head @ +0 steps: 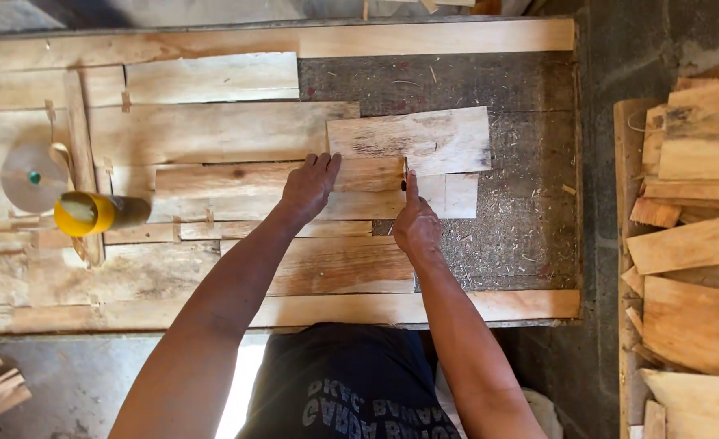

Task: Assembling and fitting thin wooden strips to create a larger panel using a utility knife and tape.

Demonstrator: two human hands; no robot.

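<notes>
Left hand (309, 185): I see it palm-down, fingers together, flat on the wood strip (278, 189).
Right hand (415, 223): fingers pinching a dark pencil (405, 172) upright.
Strip: mid-tabletop (489, 252), long axis left-right.

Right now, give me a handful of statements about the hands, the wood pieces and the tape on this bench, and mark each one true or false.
1. The left hand lies flat on a long thin wooden sheet. True.
2. The right hand holds a hammer. False: it pinches a small dark blade-like tool, held upright at the sheet's edge.
3. A yellow-capped cylindrical object lies on the bench to the left of both hands. True.
4. The pale roll of tape sits between the two hands. False: it rests far left, beside the yellow-capped object.
5. A stack of cut wooden pieces stands at the right. True.
</notes>
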